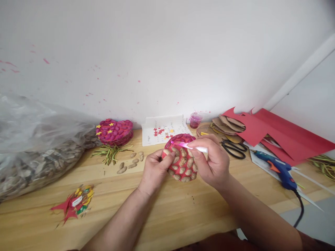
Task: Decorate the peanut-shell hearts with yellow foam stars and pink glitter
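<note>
My left hand [155, 170] grips the left edge of a round red disc [186, 168] covered with peanuts, thumb on its face. The disc is held tilted above the table. Along its upper edge the peanuts are coated magenta; the lower ones are bare tan shells. A white-handled paintbrush [201, 149] is pinched in my right hand [214, 162]. Its pink-stained end points left and lies over the upper peanuts; whether the tip touches them I cannot tell. Behind the disc, against the wall, stands a clear cup [195, 120] of magenta paint.
Magenta-painted peanut discs [116, 131] with yellow stars are stacked at back left, beside a plastic bag [52, 153] of peanuts. Loose peanuts [134, 161] lie nearby. Paper scraps [75, 202] sit front left. On the right are black scissors [234, 149], a blue glue gun [284, 174] and red sheets [285, 136].
</note>
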Demonstrator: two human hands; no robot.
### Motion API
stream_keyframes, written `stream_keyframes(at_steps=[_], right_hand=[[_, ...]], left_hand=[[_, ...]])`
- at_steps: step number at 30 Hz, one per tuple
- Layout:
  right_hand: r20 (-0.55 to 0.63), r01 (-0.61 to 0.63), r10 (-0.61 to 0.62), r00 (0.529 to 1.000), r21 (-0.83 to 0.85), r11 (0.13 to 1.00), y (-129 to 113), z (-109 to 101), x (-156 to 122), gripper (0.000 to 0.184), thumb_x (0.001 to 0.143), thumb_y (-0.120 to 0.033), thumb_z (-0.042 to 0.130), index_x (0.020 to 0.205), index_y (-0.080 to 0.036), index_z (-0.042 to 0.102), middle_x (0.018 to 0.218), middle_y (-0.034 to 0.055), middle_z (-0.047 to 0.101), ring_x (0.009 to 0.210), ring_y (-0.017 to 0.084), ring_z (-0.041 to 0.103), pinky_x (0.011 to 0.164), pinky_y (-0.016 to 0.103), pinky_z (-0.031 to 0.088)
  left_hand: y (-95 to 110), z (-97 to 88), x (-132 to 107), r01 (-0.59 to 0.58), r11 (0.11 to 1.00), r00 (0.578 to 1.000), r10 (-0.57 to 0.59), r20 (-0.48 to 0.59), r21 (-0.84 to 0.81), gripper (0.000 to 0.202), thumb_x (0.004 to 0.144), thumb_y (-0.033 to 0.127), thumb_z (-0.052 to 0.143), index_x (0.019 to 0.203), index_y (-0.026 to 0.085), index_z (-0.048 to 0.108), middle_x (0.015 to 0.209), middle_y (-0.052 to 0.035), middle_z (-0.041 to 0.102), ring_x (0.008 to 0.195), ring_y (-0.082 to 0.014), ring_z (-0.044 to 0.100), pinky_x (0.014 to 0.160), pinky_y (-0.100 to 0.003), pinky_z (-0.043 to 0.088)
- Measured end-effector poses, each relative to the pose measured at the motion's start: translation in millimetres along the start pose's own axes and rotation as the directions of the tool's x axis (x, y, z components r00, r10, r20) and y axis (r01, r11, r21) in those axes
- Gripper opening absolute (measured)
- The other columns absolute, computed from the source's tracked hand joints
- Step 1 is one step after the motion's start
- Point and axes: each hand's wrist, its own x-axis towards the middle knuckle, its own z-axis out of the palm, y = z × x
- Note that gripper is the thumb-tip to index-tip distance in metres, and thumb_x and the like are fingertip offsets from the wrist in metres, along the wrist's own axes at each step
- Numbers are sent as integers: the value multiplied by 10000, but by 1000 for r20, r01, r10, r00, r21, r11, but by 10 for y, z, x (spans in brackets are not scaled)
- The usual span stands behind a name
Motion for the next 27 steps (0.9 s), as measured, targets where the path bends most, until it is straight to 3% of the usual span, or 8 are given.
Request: stream_keyframes(at_steps=[27], right_hand=[[57,32,-31,998,-27,999,-37,29,-23,167,949,-146,600,1066,-244,668,915,29,743,919,222,623,861,408,500]], left_hand=[[49,51,-1,76,988,997,-80,-22,-134,358,656,441,907,713,140,723,653,-15,689,570,-121,577,596,-244,484]])
